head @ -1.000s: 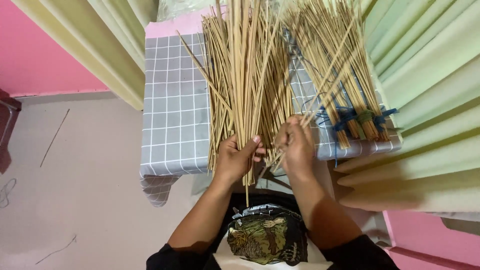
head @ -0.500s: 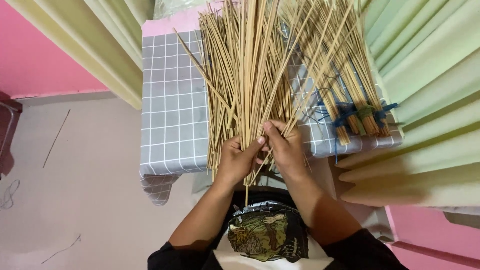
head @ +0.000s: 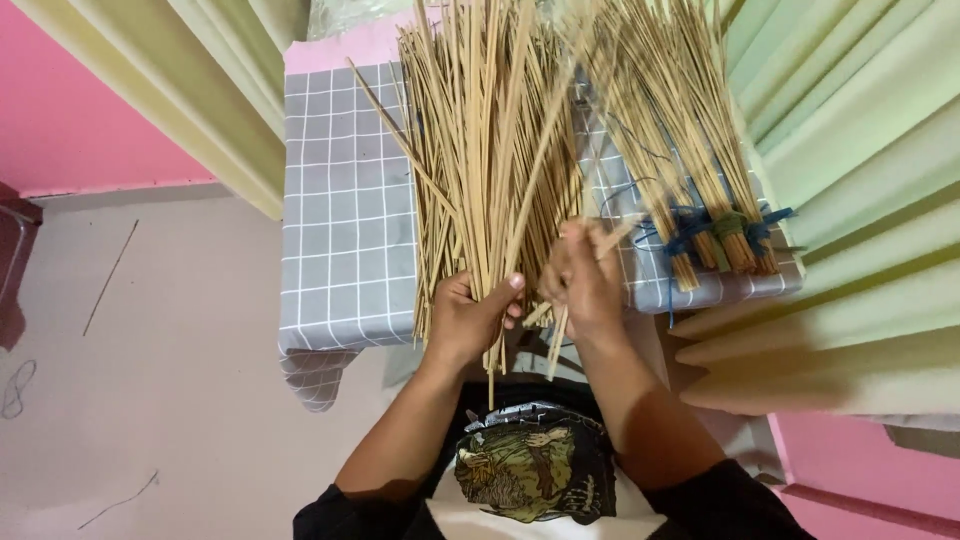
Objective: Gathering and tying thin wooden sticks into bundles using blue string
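One head-worn camera looks steeply down, close above the fingers (head: 515,283), facing forward over the grey checked cloth-covered bench (head: 340,240) beyond them.

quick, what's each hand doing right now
Left hand: closed around the loose bundle of sticks.
Right hand: closed, pinching a few sticks from that bundle.

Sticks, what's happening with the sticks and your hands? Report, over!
Left hand gripping loose stick bundle at its base. Right hand pinching a few sticks beside it. Tied bundles lie right on the checked tablecloth. Nothing blocking.
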